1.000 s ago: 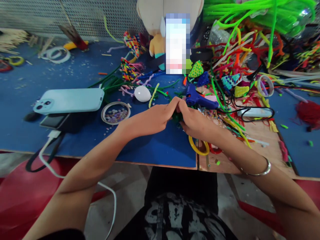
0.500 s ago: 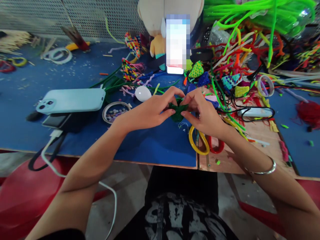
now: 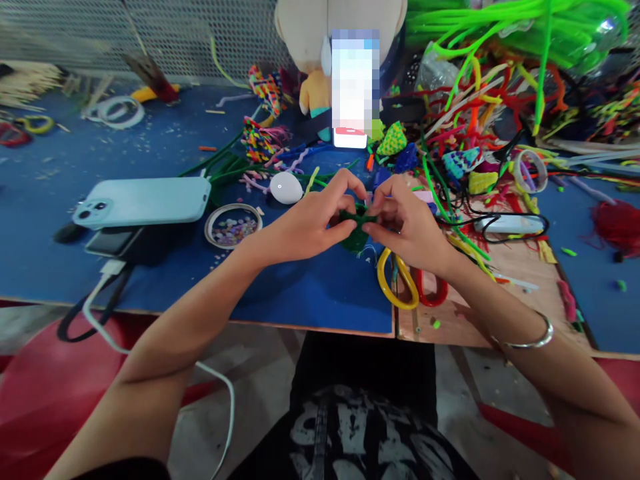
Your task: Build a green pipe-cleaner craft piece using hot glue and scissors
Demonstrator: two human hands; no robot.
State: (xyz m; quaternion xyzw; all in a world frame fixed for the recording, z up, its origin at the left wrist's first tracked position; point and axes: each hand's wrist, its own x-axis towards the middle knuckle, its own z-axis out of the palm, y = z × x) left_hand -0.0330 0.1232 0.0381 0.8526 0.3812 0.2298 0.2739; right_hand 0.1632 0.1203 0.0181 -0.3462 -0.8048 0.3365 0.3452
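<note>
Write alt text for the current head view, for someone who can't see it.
The left hand and right hand pinch a small dark green piece between them over a blue tabletop. A yellow loop lies near the right hand; a light-blue phone sits to the left.

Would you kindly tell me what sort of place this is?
Probably a craft workspace: green fuzzy stems lie at the back, a round dish holds bead-like pieces, and the left hand and right hand hold a dark green piece.

Your green piece looks fuzzy and matt, your bangle smooth shiny metal, the near yellow handle glossy plastic.
</note>
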